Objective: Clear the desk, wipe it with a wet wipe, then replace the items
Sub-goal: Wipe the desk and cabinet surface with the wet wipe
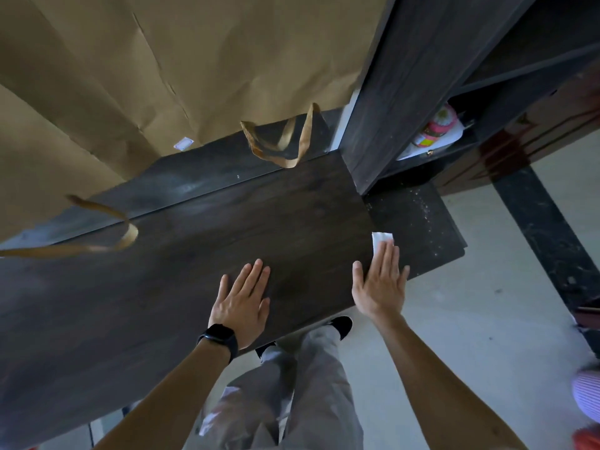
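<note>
Dark wood table [194, 271] across the middle of the view. Toward six o'clock on it, near the front edge, left hand [242, 303] laid palm down, fingers [256, 274] straight and a little spread, holding nothing; black watch [218, 337] on the wrist. At three o'clock from it, apart, right hand [380, 287], also flat, fingers [386, 258] straight and close together, pressing down on the wet wipe [380, 240] rather than gripping it. White wipe folded small, at the table's right edge, showing at twelve o'clock beyond the fingertips, the rest hidden under them. Just past that edge, at three o'clock, a lower dark ledge [418, 228] speckled with pale dust. From ten to twelve o'clock, at the back of the table, large brown paper bags [162, 60], creased, with flat handles drooping forward: one handle [282, 141] at twelve, another [107, 235] at nine. At one o'clock, a dark upright shelf unit [406, 76]; on a shelf at two o'clock, a pink and yellow thing [436, 128], too blurred to name. At six o'clock below the table edge, grey trousers [308, 384] and a dark shoe [342, 324] on pale floor [470, 319].
</note>
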The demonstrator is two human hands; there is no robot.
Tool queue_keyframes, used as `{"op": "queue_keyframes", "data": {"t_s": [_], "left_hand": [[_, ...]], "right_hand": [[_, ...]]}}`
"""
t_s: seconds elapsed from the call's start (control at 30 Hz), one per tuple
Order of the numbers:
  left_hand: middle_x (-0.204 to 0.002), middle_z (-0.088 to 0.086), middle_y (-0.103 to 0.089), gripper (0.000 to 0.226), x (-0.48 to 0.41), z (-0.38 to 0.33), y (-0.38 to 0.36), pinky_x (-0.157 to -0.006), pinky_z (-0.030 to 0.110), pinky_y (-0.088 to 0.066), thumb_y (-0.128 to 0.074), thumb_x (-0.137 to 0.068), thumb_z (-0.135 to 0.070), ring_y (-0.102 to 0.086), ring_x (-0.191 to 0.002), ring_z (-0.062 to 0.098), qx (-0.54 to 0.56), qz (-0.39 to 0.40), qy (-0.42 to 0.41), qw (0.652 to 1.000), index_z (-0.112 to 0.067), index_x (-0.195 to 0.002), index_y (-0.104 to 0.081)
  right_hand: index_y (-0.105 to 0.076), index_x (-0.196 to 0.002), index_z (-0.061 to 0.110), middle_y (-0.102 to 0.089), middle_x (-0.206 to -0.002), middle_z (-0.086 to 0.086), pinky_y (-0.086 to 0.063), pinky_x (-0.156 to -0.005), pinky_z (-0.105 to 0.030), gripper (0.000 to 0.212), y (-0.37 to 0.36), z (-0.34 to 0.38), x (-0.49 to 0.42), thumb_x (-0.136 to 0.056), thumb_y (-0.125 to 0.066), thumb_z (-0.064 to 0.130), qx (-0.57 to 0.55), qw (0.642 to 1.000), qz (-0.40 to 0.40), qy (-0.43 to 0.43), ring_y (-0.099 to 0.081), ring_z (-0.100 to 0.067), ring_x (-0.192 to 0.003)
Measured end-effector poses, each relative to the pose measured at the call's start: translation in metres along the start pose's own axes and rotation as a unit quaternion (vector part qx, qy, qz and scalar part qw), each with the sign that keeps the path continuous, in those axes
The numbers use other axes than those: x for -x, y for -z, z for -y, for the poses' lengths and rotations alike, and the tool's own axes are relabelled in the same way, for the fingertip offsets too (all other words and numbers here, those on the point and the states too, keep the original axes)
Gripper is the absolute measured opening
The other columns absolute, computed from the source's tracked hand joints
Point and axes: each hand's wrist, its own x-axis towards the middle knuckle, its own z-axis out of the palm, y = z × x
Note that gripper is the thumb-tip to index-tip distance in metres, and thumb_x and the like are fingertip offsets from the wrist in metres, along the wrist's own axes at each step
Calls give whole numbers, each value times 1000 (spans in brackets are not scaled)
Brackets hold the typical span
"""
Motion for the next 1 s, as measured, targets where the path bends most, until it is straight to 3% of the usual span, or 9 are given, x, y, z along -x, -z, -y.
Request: {"op": "queue_keyframes", "data": {"t_s": [0.07, 0.2, 0.4, 0.53, 0.6, 0.83, 1.0], "left_hand": [[-163, -3, -14, 64, -4, -2, -1, -117, 52, -20, -19, -96, -46, -19, -149, 20, -1, -3, 5, 1000, -21, -156, -20], [-162, -3, -20, 63, -6, -8, -4, -115, 53, -26, -25, -97, -45, -24, -148, 20, 11, -10, 23, 1000, -20, -154, -26], [-158, -5, -30, 58, -7, -8, -1, -111, 55, -34, -30, -96, -43, -34, -143, 18, 18, -36, 29, 999, -21, -150, -37], [-159, -7, -26, 58, -6, -11, -6, -114, 53, -27, -30, -97, -44, -30, -145, 17, 27, -46, 39, 998, -22, -151, -34], [-160, -7, -24, 59, -6, -14, -8, -115, 50, -20, -30, -97, -44, -26, -146, 16, 28, -52, 48, 997, -23, -152, -32], [-161, -6, -23, 60, -6, -19, -8, -116, 53, -25, -31, -97, -44, -23, -147, 17, 35, -43, 58, 997, -22, -153, -30], [-158, -4, -32, 59, -6, -19, -1, -112, 55, -33, -31, -97, -45, -34, -143, 19, 32, -35, 58, 997, -20, -149, -39]], "right_hand": [[8, -158, 10, 4, -168, -9, -6, -124, -53, 81, 3, 9, -3, -97, 1, 63, -8, 1000, -11, 18, 2, -24, -155], [-3, -160, 12, -1, -168, -7, -5, -123, -49, 73, 1, 41, -4, -104, -18, 55, 23, 987, -17, 160, 0, -22, -155], [-8, -158, 3, -7, -167, -17, -6, -125, -48, 77, 29, 100, -88, -102, -22, 54, 28, 983, -27, 179, -5, -29, -155], [-24, -154, -4, -23, -162, -22, -14, -124, -46, 76, 48, 122, -148, -102, -31, 51, 53, 976, -53, 203, -15, -31, -153], [-26, -152, -7, -28, -161, -21, -20, -122, -42, 77, 50, 126, -164, -102, -30, 52, 79, 975, -59, 199, -17, -29, -152], [-30, -149, -7, -40, -151, -18, -35, -108, -41, 81, 64, 143, -165, -97, -37, 54, 89, 986, -46, 136, -32, -30, -138], [-16, -155, -5, -25, -161, -18, -32, -115, -44, 81, 50, 116, -113, -100, -35, 53, 39, 995, -29, 92, -20, -32, -147]]}}
